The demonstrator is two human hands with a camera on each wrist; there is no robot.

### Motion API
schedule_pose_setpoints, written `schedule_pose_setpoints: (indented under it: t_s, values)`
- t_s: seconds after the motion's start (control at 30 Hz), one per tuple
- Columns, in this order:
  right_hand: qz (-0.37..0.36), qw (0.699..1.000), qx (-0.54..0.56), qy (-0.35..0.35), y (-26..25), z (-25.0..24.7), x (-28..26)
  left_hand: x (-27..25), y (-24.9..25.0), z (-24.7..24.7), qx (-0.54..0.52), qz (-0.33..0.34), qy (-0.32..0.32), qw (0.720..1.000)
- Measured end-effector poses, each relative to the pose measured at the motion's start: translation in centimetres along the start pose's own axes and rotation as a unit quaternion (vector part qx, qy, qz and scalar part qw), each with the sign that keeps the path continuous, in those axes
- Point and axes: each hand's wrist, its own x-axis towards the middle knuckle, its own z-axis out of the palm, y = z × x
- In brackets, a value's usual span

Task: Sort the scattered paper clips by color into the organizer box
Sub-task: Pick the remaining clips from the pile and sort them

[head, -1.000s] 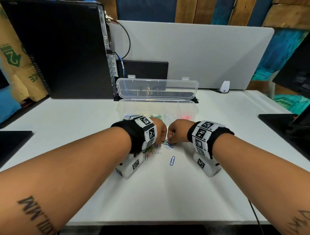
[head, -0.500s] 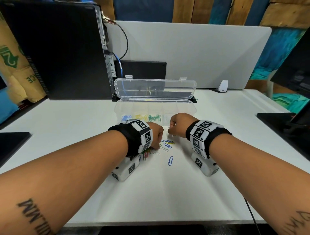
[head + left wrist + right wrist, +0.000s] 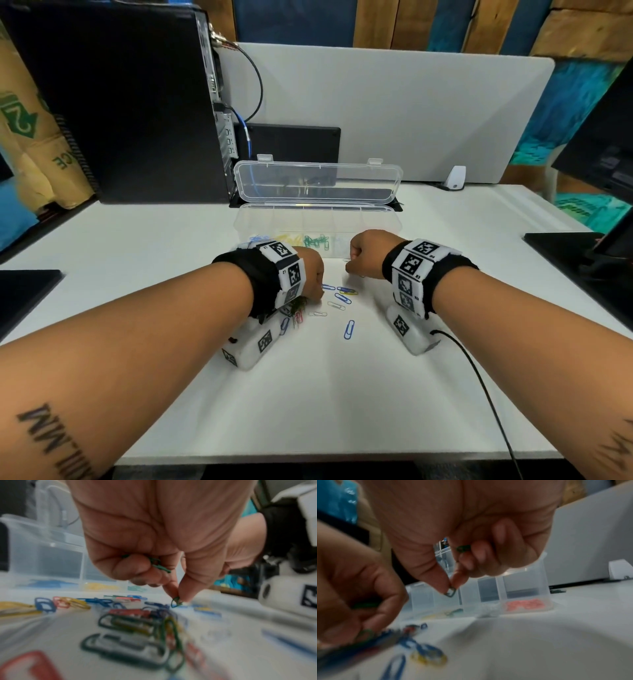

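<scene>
A clear organizer box [image 3: 394, 219] stands open at mid-table, with blue, yellow, green, white and pink clips in separate compartments. Loose paper clips [image 3: 342, 298] of mixed colours lie in front of it. My left hand [image 3: 178, 599] is down on the pile, its thumb and forefinger pinching a green clip [image 3: 176, 602], with more green clips [image 3: 159, 564] tucked under its curled fingers. My right hand [image 3: 452, 586] hovers near the box front, pinching a green clip [image 3: 451, 593]; another green clip [image 3: 463, 548] sits in its curled fingers.
A black computer tower [image 3: 120, 102] stands at the back left and a white partition [image 3: 411, 109] behind the box. Black pads lie at the left edge [image 3: 24, 291] and right edge [image 3: 582, 260]. A black cable [image 3: 479, 380] trails from my right wrist.
My right hand has lifted off the pile with a green clip and moved up and right toward the box. My left hand stays low over the pile.
</scene>
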Motion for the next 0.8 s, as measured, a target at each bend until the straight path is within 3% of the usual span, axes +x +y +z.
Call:
schedule_pose_setpoints:
  t_s: [0.13, 0.27, 0.47, 0.57, 0.67, 0.8]
  values:
    - [0.008, 0.999, 0.032, -0.030, -0.7, -2.6, 0.4, -0.3, -1.4, -1.8, -0.143, -0.029, 0.016, 0.989]
    - [0.038, 0.992, 0.105, -0.052, -1.8, -4.8, 2.1, 0.4, -2.8, -4.5, -0.385, -0.097, 0.023, 0.917]
    - [0.087, 0.968, 0.234, -0.037, -2.6, -5.8, 5.1, 2.0, -4.1, -6.9, -0.509, -0.126, 0.034, 0.851]
    - [0.103, 0.967, 0.231, -0.023, -3.3, -5.7, 6.2, 3.0, -4.4, -7.3, -0.514, -0.146, 0.051, 0.844]
    - [0.104, 0.981, 0.163, 0.007, -4.2, -5.6, 6.9, 3.7, -4.1, -7.5, -0.487, -0.161, 0.058, 0.857]
    - [0.110, 0.981, 0.162, 0.016, -4.6, -5.5, 7.4, 4.6, -3.6, -7.7, -0.461, -0.167, 0.079, 0.868]
